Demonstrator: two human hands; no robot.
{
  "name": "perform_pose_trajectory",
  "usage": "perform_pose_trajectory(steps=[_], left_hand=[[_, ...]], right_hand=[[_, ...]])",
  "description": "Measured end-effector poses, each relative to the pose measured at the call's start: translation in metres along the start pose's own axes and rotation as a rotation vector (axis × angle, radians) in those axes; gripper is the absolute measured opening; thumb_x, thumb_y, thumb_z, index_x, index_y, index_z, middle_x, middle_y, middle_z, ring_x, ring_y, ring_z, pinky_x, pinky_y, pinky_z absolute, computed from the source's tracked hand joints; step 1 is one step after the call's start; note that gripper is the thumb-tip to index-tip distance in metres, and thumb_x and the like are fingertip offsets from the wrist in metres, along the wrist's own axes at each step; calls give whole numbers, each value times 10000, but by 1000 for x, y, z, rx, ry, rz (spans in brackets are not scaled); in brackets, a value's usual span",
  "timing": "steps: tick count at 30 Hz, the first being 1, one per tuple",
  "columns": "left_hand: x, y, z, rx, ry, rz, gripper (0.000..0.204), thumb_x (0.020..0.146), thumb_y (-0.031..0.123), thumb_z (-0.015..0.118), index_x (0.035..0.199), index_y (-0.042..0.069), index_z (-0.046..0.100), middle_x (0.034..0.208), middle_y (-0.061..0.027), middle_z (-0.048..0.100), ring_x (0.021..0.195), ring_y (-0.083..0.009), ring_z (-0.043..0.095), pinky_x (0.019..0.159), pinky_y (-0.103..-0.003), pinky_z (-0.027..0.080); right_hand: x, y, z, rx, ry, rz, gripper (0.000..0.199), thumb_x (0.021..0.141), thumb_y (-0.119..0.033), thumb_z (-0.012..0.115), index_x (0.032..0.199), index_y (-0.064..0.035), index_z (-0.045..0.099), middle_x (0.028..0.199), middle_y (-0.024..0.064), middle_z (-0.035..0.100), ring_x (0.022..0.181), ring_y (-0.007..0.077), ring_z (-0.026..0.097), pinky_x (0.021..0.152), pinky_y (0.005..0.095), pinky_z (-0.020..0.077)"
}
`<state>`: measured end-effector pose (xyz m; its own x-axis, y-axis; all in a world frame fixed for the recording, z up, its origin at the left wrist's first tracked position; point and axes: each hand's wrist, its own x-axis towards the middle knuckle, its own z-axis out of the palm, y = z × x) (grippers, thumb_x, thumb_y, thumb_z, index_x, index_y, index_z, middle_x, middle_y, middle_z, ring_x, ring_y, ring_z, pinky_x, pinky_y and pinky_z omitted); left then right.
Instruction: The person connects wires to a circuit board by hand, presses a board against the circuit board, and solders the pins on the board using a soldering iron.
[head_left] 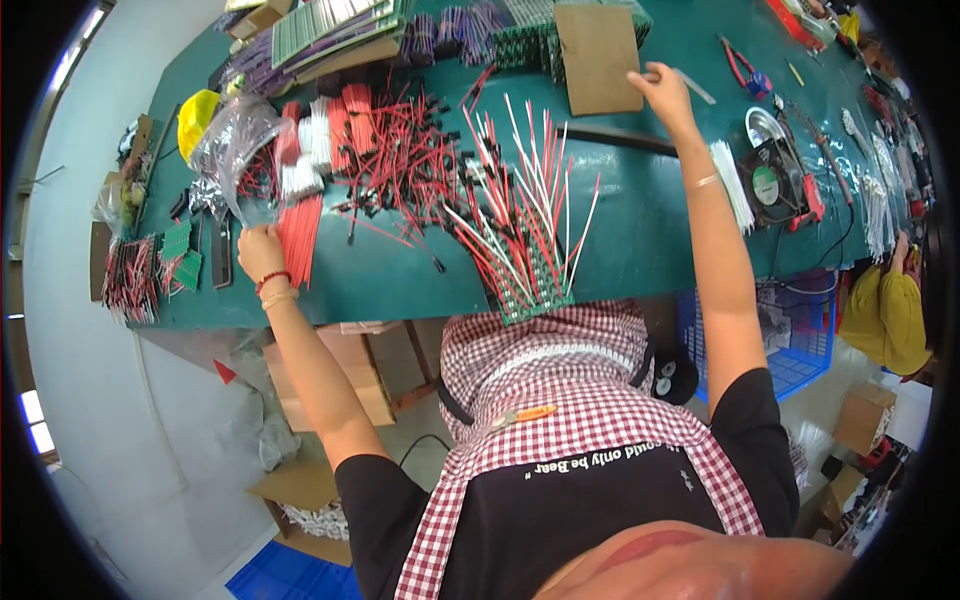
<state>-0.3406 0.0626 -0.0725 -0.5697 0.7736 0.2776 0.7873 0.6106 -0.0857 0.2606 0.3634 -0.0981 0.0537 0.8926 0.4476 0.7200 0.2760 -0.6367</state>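
Note:
On the left of the table, my left hand [262, 252] is closed on the lower edge of a clear plastic bag [232, 150]. A bundle of red heat-shrink tubes [301, 240] lies just right of it. Farther out, my right hand [662, 92] has bent fingers at the right edge of a brown cardboard sheet [597, 60], its thumb against the sheet. Between my arms, at the table's front edge, sits a panel of green circuit boards [530, 285] with red and white wires [535, 190] sticking up from it.
Loose red and black wires [400, 150] are heaped in the middle left. Green board panels [340, 35] are stacked at the back. A small fan [775, 185], red-handled pliers [745, 70] and white wires [733, 185] lie on the right. Wired boards [140, 275] lie far left.

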Motion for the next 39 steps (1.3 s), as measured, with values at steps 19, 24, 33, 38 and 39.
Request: perform_pose_trajectory(steps=[19, 24, 33, 38, 39], left_hand=[[-153, 200, -99, -613, -87, 797, 108, 783, 108, 649, 825, 15, 612, 1029, -99, 575, 1051, -283, 528, 875, -391, 438], [-131, 205, -106, -500, -84, 1009, 160, 734, 167, 606, 706, 15, 648, 923, -97, 602, 1021, -247, 533, 887, -386, 432], [-98, 220, -96, -482, -149, 1297, 185, 652, 167, 562, 544, 17, 574, 675, -115, 600, 925, -288, 564, 913, -426, 428], [-89, 223, -87, -442, -187, 1378, 199, 656, 179, 557, 540, 18, 565, 634, -127, 600, 866, -309, 579, 926, -421, 432], [-88, 223, -88, -438, -196, 1389, 199, 657, 181, 555, 544, 18, 567, 622, -130, 598, 861, -311, 581, 926, -419, 433]], right_hand=[[-2, -3, -8, 595, -545, 285, 159, 865, -163, 690, 874, -16, 632, 667, -38, 516, 533, 40, 390, 491, 208, 303], [-22, -38, -58, 684, -227, 291, 126, 903, -121, 649, 830, -65, 563, 677, -50, 446, 534, 41, 356, 496, 218, 273], [-108, -50, -148, 833, -322, 478, 124, 943, -121, 587, 1033, -40, 561, 674, -74, 438, 512, 19, 340, 500, 199, 284], [-189, -80, -145, 779, -565, 649, 284, 967, -169, 549, 1208, -17, 554, 710, -94, 485, 514, -20, 317, 451, 147, 257], [-203, -93, -141, 771, -582, 670, 298, 959, -168, 568, 1215, -15, 554, 737, -84, 515, 537, -14, 346, 467, 151, 269]])
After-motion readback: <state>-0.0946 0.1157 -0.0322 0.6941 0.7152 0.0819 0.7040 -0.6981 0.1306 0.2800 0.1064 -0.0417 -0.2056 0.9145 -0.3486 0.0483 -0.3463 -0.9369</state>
